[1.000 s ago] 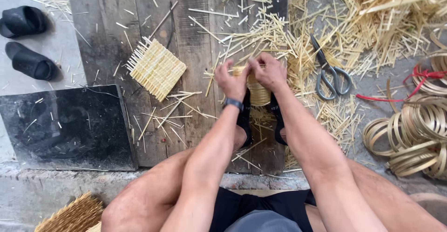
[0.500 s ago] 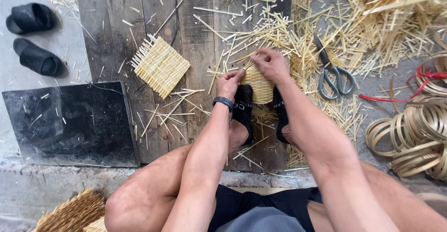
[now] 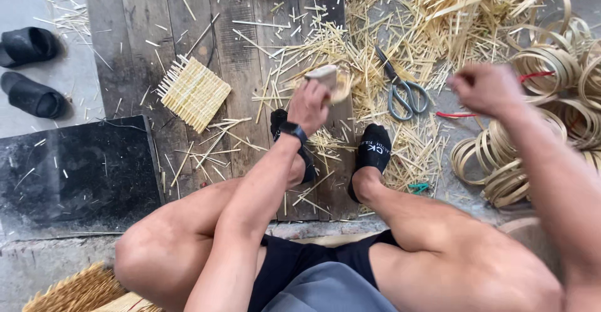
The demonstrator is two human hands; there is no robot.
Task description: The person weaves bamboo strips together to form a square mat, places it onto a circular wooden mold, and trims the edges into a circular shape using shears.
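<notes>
My left hand (image 3: 308, 104) grips a small round bamboo piece (image 3: 333, 81), a hoop with woven strips, held above the wooden board (image 3: 244, 55) just ahead of my feet in black socks (image 3: 374, 149). A dark band sits on that wrist. My right hand (image 3: 482, 88) is off to the right, blurred, fingers curled, over the bamboo rings (image 3: 501, 161); nothing shows in it. A pair of scissors (image 3: 402, 91) lies on the straw between my two hands.
A square woven bamboo mat (image 3: 193, 93) lies on the board at left. Loose bamboo strips (image 3: 438, 11) cover the upper right. A black slab (image 3: 75, 168) and two black slippers (image 3: 31, 67) sit at left. A straw-coloured woven piece (image 3: 75, 290) is at bottom left.
Both hands were together on the woven piece between my feet. Now my right hand has let go and swung right toward the rings; my left hand alone lifts the piece.
</notes>
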